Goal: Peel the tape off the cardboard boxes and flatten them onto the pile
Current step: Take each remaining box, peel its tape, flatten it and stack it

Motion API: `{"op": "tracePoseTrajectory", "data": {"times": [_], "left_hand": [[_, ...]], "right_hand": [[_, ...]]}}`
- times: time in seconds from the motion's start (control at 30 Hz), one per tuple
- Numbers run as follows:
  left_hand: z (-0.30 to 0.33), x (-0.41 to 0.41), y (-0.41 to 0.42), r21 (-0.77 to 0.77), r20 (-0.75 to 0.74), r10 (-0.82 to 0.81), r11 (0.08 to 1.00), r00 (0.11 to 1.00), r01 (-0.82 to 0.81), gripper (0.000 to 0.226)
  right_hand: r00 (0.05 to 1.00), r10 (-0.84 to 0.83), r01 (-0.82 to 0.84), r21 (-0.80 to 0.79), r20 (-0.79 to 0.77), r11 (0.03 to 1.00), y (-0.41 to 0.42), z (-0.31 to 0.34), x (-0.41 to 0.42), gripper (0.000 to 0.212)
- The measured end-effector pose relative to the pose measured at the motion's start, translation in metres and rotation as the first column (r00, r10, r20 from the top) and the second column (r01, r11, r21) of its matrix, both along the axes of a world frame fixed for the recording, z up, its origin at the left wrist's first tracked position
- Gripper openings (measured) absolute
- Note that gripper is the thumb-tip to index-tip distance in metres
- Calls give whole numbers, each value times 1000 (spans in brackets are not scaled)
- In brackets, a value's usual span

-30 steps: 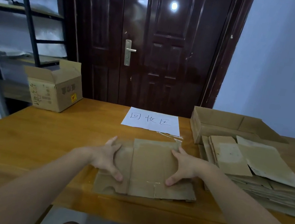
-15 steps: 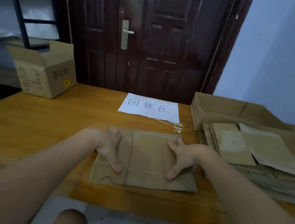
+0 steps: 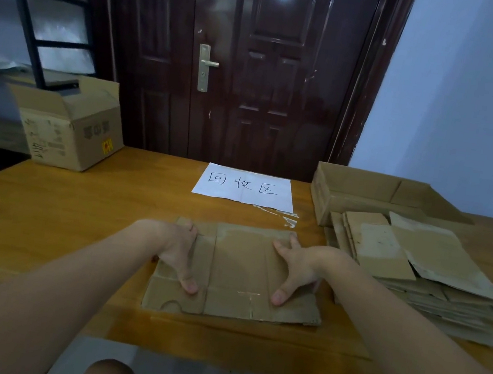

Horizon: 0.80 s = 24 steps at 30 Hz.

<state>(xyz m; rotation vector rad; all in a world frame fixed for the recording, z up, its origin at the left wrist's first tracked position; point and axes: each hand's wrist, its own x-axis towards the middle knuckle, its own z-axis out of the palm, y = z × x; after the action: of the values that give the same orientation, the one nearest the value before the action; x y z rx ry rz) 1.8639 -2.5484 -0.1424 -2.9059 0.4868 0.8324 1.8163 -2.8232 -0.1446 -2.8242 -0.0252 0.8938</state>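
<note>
A flattened box (image 3: 236,272) was seen lying on the wooden surface (image 3: 77,210) at the lower middle of the frame, pressed down by both hands. The left hand (image 3: 177,251) was laid on its left part and the right hand (image 3: 297,268) on its right part; the fingers of each were spread apart and held fairly straight, flat against the cardboard, with nothing gripped. This box could be judged as already opened out and squashed, though it had not yet been put on the pile. A short pale strip was visible near its lower edge, possibly a remnant of tape, but that could not be told for certain at this sharpness.

At the right of the frame a pile of flattened cardboard (image 3: 416,274) was stacked, many sheets deep, so a good share of the work appeared to be done. Behind it, at the upper right of the surface, a shallow open box (image 3: 365,191) stood unflattened. At the far left an upright carton (image 3: 72,130) with raised flaps was also left standing. Both would seem to remain to be dealt with.

Scraps of peeled tape (image 3: 285,217) lay just below a white sheet of paper (image 3: 245,186) with handwritten characters, at the middle of the surface.
</note>
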Motion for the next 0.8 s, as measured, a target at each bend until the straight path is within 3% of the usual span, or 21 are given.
{"op": "tracePoseTrajectory", "data": {"times": [0.2, 0.8], "left_hand": [[-2, 1, 3, -13, -26, 28, 1000, 999, -29, 164], [-2, 2, 6, -65, -6, 10, 998, 1000, -10, 154]], "right_hand": [[1000, -5, 5, 14, 9, 1000, 0, 0, -1, 140], [1000, -8, 7, 46, 10, 999, -5, -1, 4, 138]]}}
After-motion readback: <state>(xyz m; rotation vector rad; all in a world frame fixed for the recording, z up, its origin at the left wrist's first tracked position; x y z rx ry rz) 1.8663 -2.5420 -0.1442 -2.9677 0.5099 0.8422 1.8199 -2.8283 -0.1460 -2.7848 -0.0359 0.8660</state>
